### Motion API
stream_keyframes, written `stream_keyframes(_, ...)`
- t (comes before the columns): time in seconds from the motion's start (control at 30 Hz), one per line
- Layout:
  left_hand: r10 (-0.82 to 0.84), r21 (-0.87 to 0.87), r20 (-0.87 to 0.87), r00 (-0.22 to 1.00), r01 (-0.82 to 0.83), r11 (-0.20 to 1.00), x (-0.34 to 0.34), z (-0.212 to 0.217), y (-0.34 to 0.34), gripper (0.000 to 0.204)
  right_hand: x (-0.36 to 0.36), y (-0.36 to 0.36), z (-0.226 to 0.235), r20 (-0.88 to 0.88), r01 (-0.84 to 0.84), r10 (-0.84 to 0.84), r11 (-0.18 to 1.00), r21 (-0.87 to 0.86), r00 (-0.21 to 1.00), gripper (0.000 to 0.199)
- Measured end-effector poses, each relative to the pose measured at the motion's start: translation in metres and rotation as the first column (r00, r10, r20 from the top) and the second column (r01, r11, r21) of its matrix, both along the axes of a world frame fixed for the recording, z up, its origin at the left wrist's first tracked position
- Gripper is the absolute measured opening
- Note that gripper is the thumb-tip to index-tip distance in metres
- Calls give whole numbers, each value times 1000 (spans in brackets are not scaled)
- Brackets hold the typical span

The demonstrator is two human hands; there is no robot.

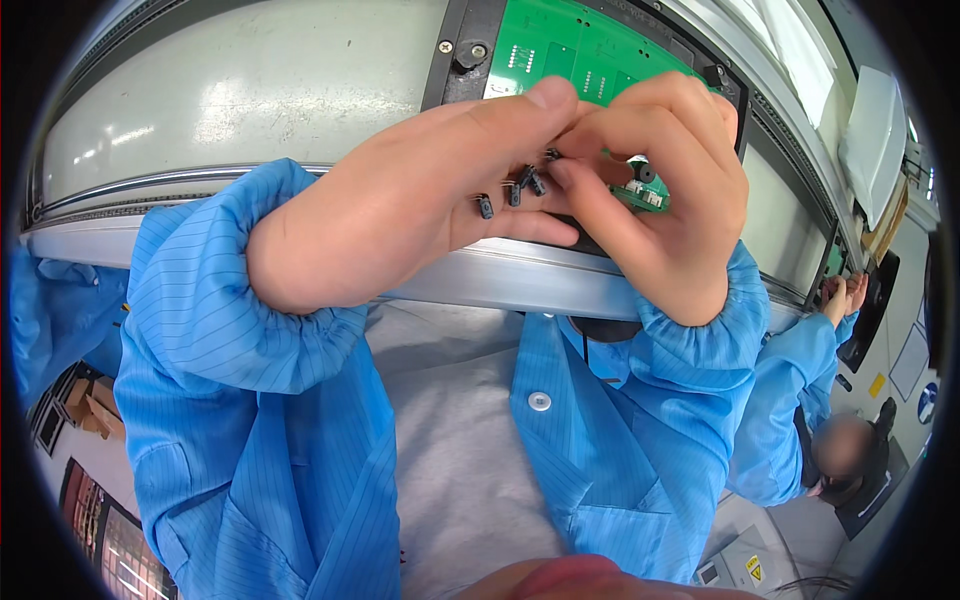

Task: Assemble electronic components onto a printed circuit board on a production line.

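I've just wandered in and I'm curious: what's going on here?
A person in a blue coat cradles small wire-legged black parts in the left hand. The right hand has its fingertips at one of them; whether they grip it is hard to see. A green circuit board in a dark frame shows beneath both hands.

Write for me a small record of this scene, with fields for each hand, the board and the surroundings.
left hand: cupped, small black capacitors lying on its fingers
right hand: thumb and forefinger at one more capacitor
board: green circuit board in a black frame, partly hidden by the hands
near edge: silver metal rail
at right: co-worker in blue
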State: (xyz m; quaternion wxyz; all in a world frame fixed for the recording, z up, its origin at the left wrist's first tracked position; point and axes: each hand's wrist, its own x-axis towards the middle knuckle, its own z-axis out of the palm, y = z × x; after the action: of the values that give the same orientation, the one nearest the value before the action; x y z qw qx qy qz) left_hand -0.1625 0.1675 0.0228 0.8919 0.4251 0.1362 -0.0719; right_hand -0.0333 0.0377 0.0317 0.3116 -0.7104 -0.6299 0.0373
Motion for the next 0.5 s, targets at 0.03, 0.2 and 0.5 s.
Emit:
stream_keyframes(0.03, 3, 17, 11, 1000, -4, 1000, -1, 1, 0, 56, 0, -1, 0, -33, 11, -10, 999, 33, 999, 16)
stream_keyframes(0.2, -10, 110, 20, 1000, 8, 994, -4, 4, 4, 37, -2, -5, 4, -97, 40, -28, 992, 119, 995, 17)
stream_keyframes(0.5, -16, 186, -24, 1000, 20, 982, -1, 5, 11, 12, 5, -6, 8, -96, 8, 2, 994, 105, 995, 17)
